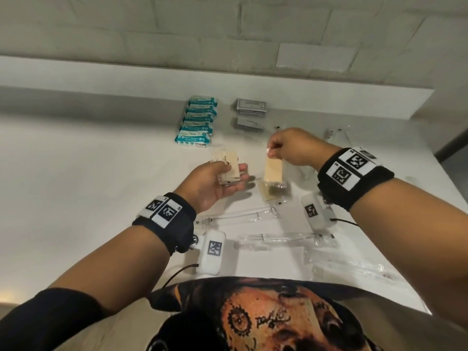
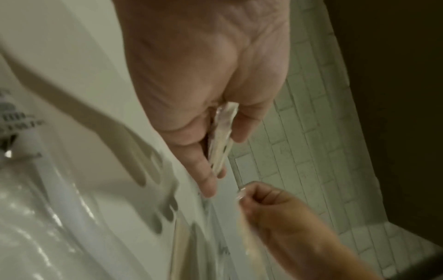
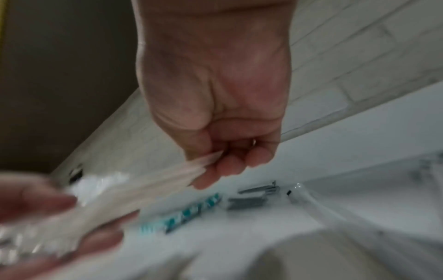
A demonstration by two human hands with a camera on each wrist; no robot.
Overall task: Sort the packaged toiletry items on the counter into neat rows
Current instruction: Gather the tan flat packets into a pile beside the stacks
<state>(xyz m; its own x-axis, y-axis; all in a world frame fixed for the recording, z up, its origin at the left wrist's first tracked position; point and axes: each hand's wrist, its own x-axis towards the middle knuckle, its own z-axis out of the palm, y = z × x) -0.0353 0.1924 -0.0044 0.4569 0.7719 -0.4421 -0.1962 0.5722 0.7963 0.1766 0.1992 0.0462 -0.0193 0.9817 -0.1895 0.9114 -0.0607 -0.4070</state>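
Palm-up left hand (image 1: 215,181) has tan packets (image 1: 229,165) in its grip; raised right hand (image 1: 293,148) pinches another packet (image 1: 273,171).

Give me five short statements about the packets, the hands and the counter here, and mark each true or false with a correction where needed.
1. The left hand holds a tan packet above the counter. True.
2. The right hand is open and holds nothing. False: its fingers pinch the top edge of a clear-wrapped tan packet that hangs below it.
3. The teal packets lie in one row near the back ledge. True.
4. The grey packets lie left of the teal packets. False: they lie to their right.
5. The long clear-wrapped items near the person's body are already stacked on the teal packets. False: they lie loose on the counter.
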